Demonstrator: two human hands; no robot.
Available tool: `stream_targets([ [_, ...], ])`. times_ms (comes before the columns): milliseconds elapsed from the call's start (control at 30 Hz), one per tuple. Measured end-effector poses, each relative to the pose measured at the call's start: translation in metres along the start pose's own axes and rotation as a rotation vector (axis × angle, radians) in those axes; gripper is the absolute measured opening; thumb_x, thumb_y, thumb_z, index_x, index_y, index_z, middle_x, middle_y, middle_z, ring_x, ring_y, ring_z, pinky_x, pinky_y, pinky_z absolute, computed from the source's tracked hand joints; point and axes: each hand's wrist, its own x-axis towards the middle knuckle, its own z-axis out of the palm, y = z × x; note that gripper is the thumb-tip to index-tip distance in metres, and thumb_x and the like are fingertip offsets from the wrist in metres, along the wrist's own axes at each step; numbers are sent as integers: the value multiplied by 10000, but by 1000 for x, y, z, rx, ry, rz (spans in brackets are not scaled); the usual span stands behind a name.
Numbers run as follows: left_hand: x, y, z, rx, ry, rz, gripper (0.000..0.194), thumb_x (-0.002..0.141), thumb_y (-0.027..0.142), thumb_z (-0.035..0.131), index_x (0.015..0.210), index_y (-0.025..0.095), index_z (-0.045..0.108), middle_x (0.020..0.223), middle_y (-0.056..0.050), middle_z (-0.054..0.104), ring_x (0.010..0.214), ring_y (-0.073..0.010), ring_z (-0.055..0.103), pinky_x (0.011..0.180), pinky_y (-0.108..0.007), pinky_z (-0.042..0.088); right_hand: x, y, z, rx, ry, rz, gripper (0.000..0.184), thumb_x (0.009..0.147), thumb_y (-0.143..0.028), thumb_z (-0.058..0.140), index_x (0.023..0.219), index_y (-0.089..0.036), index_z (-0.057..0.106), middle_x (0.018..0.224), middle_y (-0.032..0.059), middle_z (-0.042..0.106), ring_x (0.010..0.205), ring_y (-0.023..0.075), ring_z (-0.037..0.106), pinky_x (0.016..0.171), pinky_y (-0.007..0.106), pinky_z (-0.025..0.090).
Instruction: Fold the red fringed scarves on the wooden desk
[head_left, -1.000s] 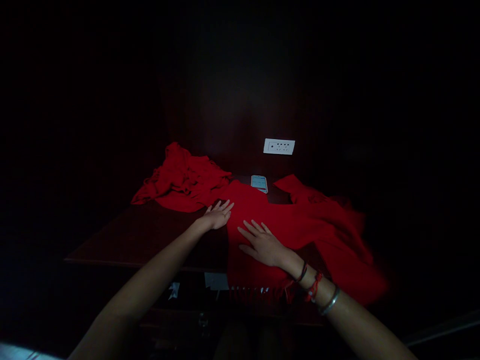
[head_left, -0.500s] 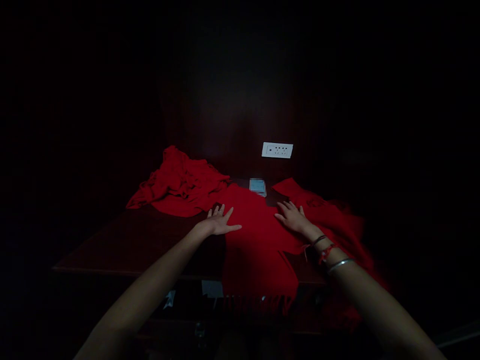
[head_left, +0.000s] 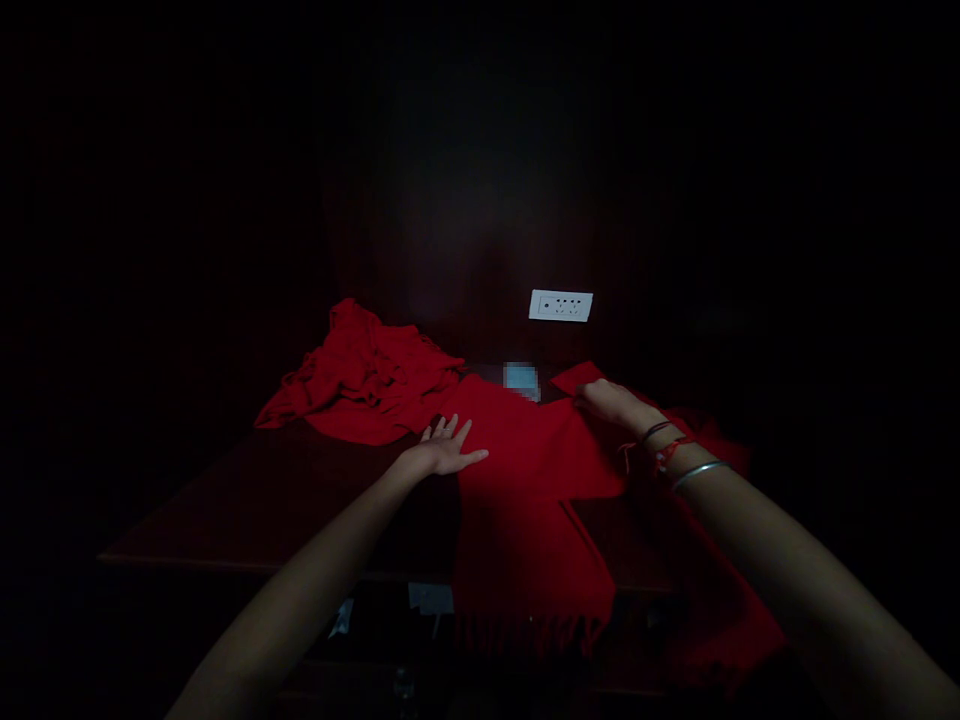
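A red fringed scarf (head_left: 517, 460) lies across the dark table, its tasselled end hanging over the front edge. My left hand (head_left: 448, 450) rests with spread fingers on the scarf's left side. Farther right, my right hand (head_left: 611, 400) is closed, its fingers pinching the upper edge of the scarf. More red cloth extends beyond and below my right forearm and hangs off the table there. To the left, a crumpled heap of red cloth (head_left: 367, 375) with fringes sits on the table, touching the scarf.
A phone (head_left: 521, 380), blurred by pixels, lies at the back of the dark table (head_left: 285, 500). Above it, a white socket plate (head_left: 561, 305) is fixed to the wall. Pale papers (head_left: 431, 598) show beneath the front edge. The surroundings are very dark.
My right hand has moved from flat on the scarf's middle to its upper right and closed on the edge. My left hand stays put, thumb now spread wider.
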Motion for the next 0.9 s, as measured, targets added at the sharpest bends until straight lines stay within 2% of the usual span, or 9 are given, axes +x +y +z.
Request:
stream_targets([
  [133, -2, 4, -3, 25, -25, -23, 904, 630, 741, 186, 1316, 170, 43, 1358, -124, -32, 1219, -322, -31, 943, -489, 82, 11, -10, 2, -96, 2, 23, 321, 812, -309, 352, 928, -115, 580, 882, 168, 596, 841, 245, 562, 640, 295, 424],
  [300, -5, 4, -3, 53, -29, -32, 904, 627, 749, 143, 1317, 177, 25, 1358, -121, -48, 1220, -309, -43, 956, -471, 70, 9, -23, 32, -126, -61, -16, 292, 823, -208, 317, 926, -114, 574, 880, 163, 602, 824, 235, 574, 642, 304, 431],
  [400, -6, 3, 0, 72, 54, 4, 882, 649, 732, 144, 1318, 162, 73, 1360, -129, -27, 1220, -301, -65, 956, -478, 44, 0, -23, 43, -123, -55, -11, 306, 836, -213, 288, 976, -120, 545, 887, 154, 604, 813, 232, 578, 625, 305, 431],
  [467, -6, 2, 3, 99, 152, 107, 808, 702, 680, 160, 1317, 162, 82, 1362, -113, -37, 1225, -269, -80, 962, -465, 21, -5, -18, 44, -103, -52, -5, 317, 842, -260, 288, 975, -127, 543, 890, 150, 603, 808, 228, 579, 618, 299, 428],
  [533, -6, 2, 3, 107, 156, 247, 673, 777, 579, 158, 1317, 191, 59, 1366, -80, -46, 1233, -227, -67, 974, -431, 37, -10, -9, 42, -62, -50, 11, 328, 838, -308, 302, 968, -132, 546, 897, 144, 601, 797, 219, 580, 611, 284, 421],
  [633, -6, 2, 2, 84, -7, 343, 549, 832, 474, 134, 1314, 227, 52, 1368, -56, -42, 1235, -211, -49, 976, -404, 78, -16, 9, 30, -23, -59, 23, 344, 824, -364, 330, 947, -138, 558, 898, 134, 602, 793, 208, 578, 610, 260, 409],
  [700, -6, 2, 1, 71, -47, 337, 598, 809, 530, 166, 1314, 228, 55, 1361, -64, -73, 1227, -235, -75, 974, -412, 72, -20, 22, 19, -35, -67, 10, 391, 816, -424, 318, 907, -143, 575, 878, 132, 607, 790, 211, 577, 604, 258, 403],
  [800, -7, 1, 2, 56, -20, 357, 799, 695, 670, 273, 1312, 231, 19, 1345, -82, -129, 1214, -268, -112, 973, -419, 62, -22, 34, 2, -102, -31, 11, 491, 805, -498, 266, 866, -132, 587, 845, 152, 607, 768, 231, 577, 584, 278, 397],
  [900, -6, -1, 5, 60, -7, 367, 901, 622, 720, 318, 1311, 233, 3, 1343, -90, -132, 1212, -283, -111, 968, -432, 69, -22, 33, 1, -183, 28, 3, 482, 812, -471, 273, 899, -106, 576, 820, 171, 602, 767, 253, 570, 589, 306, 390],
])
